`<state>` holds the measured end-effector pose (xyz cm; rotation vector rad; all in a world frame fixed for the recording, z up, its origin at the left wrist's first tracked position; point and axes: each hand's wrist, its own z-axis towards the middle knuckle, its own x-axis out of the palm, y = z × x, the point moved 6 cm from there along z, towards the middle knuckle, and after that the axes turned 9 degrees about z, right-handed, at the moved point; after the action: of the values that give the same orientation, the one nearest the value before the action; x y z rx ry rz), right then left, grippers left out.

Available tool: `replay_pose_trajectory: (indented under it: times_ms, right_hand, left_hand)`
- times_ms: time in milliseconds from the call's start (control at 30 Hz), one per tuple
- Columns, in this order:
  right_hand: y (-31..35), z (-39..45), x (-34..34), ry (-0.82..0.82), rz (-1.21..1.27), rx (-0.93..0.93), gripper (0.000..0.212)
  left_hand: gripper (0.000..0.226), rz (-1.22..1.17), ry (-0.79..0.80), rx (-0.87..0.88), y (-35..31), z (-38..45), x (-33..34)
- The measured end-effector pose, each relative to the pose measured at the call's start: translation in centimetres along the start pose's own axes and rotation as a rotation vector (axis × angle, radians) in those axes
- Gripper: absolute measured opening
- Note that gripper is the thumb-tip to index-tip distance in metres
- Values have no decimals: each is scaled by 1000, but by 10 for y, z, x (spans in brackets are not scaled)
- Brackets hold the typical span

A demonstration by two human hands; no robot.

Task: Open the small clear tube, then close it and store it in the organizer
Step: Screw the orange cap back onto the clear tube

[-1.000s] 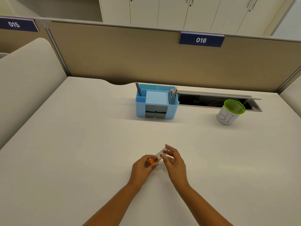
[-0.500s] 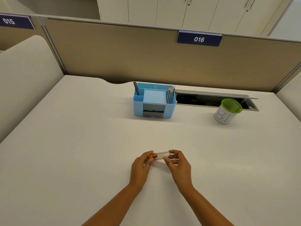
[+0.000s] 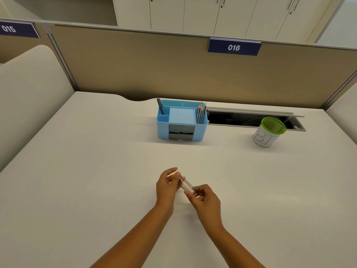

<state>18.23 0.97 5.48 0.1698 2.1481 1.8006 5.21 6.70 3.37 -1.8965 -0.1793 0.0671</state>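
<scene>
Head view: both hands meet above the middle of the white tabletop (image 3: 77, 171), nearer its front edge. Left hand (image 3: 166, 187) pinches the orange cap (image 3: 175, 174) end of the small clear tube (image 3: 185, 185); right hand (image 3: 205, 200) pinches the other end, fingertips closed on it. Tube tilts, cap end farther away (cap on or off: cannot tell). Blue organizer (image 3: 181, 120) sits near the back edge, pencils (image 3: 201, 114) in its right compartment. Green-rimmed cup (image 3: 267, 133) stands toward the back right.
</scene>
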Motion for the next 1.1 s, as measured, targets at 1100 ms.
replay_pose_trajectory:
  times_ms: [1100]
  right_hand:
    - [34, -8, 8, 53, -253, -200, 24]
  left_hand:
    - [23, -216, 165, -27, -38, -12, 11]
